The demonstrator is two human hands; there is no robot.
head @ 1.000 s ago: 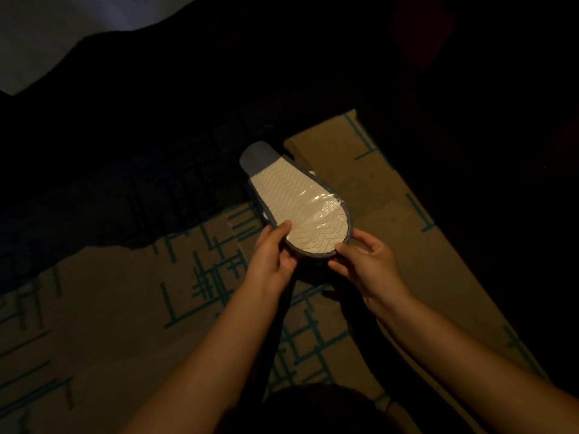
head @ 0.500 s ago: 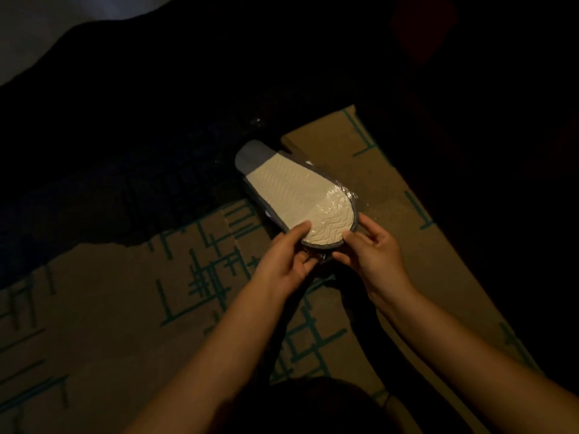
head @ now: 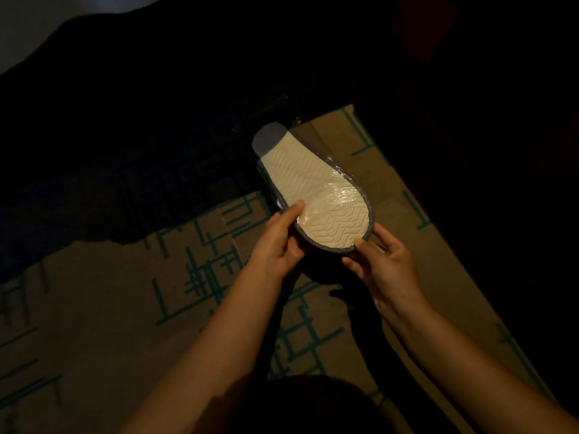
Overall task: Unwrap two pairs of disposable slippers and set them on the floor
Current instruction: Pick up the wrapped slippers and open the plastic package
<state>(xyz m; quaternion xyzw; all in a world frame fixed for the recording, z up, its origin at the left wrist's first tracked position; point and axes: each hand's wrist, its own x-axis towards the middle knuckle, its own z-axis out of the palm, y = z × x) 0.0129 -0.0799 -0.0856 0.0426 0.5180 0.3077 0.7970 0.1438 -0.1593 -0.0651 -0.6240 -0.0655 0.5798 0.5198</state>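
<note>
Dim light. I hold a wrapped slipper pack (head: 316,195) sole-up above the floor, both hands at its near, rounded end. My left hand (head: 275,245) grips the left edge, thumb lying on the cream wavy-tread sole. My right hand (head: 383,264) pinches the near right rim, thumb on top. Clear plastic wrap (head: 340,195) glints across the sole. Below lies flattened cardboard (head: 103,296) with teal printing.

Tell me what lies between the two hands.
In the head view, the rounded end of the plastic-wrapped, grey-edged slipper with a cream wavy-tread sole lies between the left hand and the right hand; both pinch its edge.
</note>
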